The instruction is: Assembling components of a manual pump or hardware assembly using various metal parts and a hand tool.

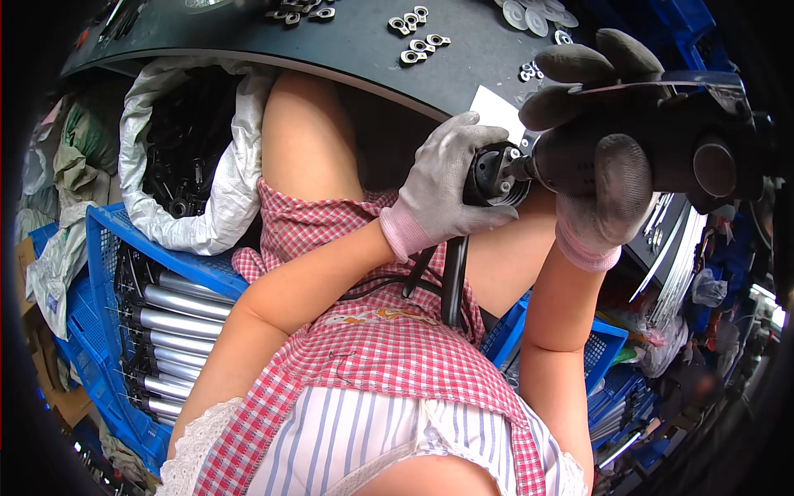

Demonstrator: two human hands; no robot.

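My left hand (438,178), in a grey-coated glove with a pink cuff, grips a black round part (473,183) above my lap. Its face, with small silver screws, is turned to the right. Black tubes (454,281) show below it, partly hidden by the hand. My right hand (600,211), gloved alike, is wrapped round a black power screwdriver (674,157). The screwdriver lies sideways and its bit meets the face of the round part. Whether the bit sits in a screw is too small to tell.
On the dark table (347,37) lie several small ring-ended metal parts (418,45) and clear discs (533,16). A white sack (240,140) of black parts stands at the left. Beside it, a blue crate (103,248) holds silver tubes (186,322). More blue crates (608,351) stand at the right.
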